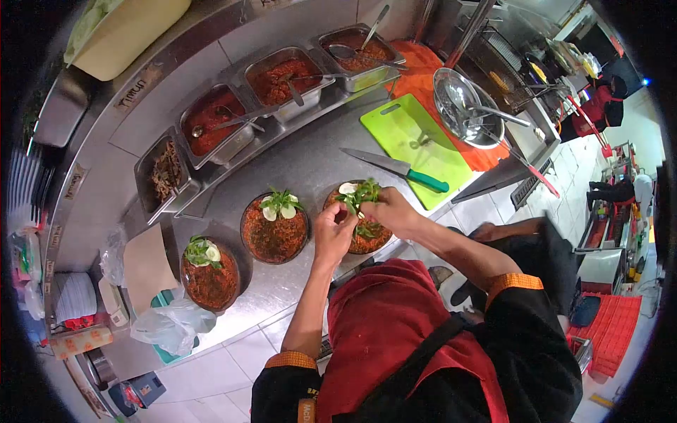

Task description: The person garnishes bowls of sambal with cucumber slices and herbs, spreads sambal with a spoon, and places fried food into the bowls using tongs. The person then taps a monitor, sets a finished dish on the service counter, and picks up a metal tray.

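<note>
Over a steel counter point(310, 158), I see the left hand point(338, 224) and right hand point(392, 211) together at a sprig of greens point(365, 192).

From the left I have a plastic bag point(176, 328), just beside a dish point(220, 308) of red food topped with leaves and pale slices. Next stands a middle dish point(276, 262), dressed alike, and behind it a row of steel trays point(314, 103). The left hand's fingers curl in against the greens; I cannot tell whether they grip. The right hand's fingers pinch the greens above a third dish point(363, 252), where a pale slice shows at the far edge. Farther right, a knife point(399, 168) rests its green handle on a green cutting board point(441, 151), its blade reaching out over the counter. Past that, a bowl point(486, 143) sits on an orange sheet point(412, 74).
</note>
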### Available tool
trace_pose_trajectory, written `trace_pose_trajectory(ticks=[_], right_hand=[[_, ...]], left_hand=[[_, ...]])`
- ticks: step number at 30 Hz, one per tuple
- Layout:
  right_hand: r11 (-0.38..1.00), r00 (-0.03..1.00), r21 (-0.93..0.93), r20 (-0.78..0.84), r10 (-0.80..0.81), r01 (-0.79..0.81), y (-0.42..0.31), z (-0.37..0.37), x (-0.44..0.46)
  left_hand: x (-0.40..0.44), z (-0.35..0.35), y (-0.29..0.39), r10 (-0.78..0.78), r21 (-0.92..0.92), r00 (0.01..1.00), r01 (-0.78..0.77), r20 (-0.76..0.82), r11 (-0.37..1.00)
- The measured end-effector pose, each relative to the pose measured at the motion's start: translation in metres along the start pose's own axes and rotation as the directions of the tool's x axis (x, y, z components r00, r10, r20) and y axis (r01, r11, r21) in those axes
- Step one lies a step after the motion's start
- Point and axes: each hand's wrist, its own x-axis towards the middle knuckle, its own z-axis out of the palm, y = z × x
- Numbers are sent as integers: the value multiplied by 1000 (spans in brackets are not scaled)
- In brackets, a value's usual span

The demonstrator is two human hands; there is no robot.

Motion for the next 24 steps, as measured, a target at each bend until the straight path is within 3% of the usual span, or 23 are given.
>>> trace_pose_trajectory(ticks=[1, 2, 3, 5, 6, 7, 8, 9, 10, 11, 12, 13, 14, 15, 16, 17, 19, 21, 22, 23, 24], right_hand=[[970, 990, -199, -8, -144, 139, 6, -2, 4], [823, 942, -478, 26, -336, 306, 14, -2, -3], [828, 944, -475, 20, -328, 298, 16, 0, -4], [306, 670, -767, 207, -713, 563, 22, 4, 0], [296, 679, -781, 211, -704, 549, 21, 7, -1], [301, 680, -779, 209, -702, 550, 18, 10, -2], [632, 820, -622, 30, -572, 463, 14, 11, 0], [881, 931, -374, -102, -350, 291, 11, 16, -4], [975, 969, 91, -156, -189, 205, 24, 23, 6], [975, 970, 92, -158, -187, 203, 37, 23, 8], [966, 996, 257, -74, 52, -32, 39, 23, 5], [886, 964, 386, 44, 261, -258, 40, 20, 7], [968, 993, -228, -39, -116, 104, 47, 19, 4], [968, 992, -228, -48, -119, 105, 40, 19, 6], [822, 920, -470, -49, -388, 322, 28, 17, 4], [586, 794, -664, 19, -608, 464, 24, 22, -3], [631, 843, -654, 21, -537, 418, 16, 20, -4], [778, 904, -544, -82, -421, 313, 2, 21, -9], [858, 981, -503, -88, -175, 108, -2, 20, -10], [855, 979, -506, -89, -183, 114, 0, 20, -10], [961, 992, -267, -79, -102, 78, 3, 21, -10]], left_hand=[[0, 0, -2, -41, -4, 999, 41, -2, 999], [-1, 1, -4, -86, -6, 996, 86, 2, 996], [-2, 3, -4, -94, -2, 996, 94, 8, 996], [-1, 5, -3, -90, -292, 995, 71, -51, 954], [0, 4, -4, -94, -291, 994, 75, -55, 954], [1, 1, -7, -97, -230, 994, 82, -53, 970], [5, -1, -8, -90, -172, 994, 80, -55, 982], [2, -4, -8, -100, -170, 994, 91, -51, 981], [1, -7, -5, -25, -80, 999, 22, -28, 997], [1, -10, -2, 49, 10, 999, -49, 5, 999], [-4, -11, 1, 38, 11, 999, -38, 13, 999], [-4, -12, 6, 105, 177, 994, -105, 5, 979], [-8, -12, 8, 163, 339, 987, -156, 9, 928], [-5, -15, 8, 168, 339, 986, -163, 17, 926], [-3, -14, 6, 178, 313, 984, -170, 4, 934], [-10, -16, 3, 168, 296, 986, -158, -7, 942], [-12, -18, 6, 239, 328, 971, -225, -1, 917], [-15, -23, 2, 144, -5, 987, -145, -66, 989], [-16, -25, 2, 74, -40, 997, -75, -32, 996], [-16, -27, 1, 82, -40, 996, -83, -33, 996], [-19, -26, 6, 58, -81, 997, -62, -57, 995]])
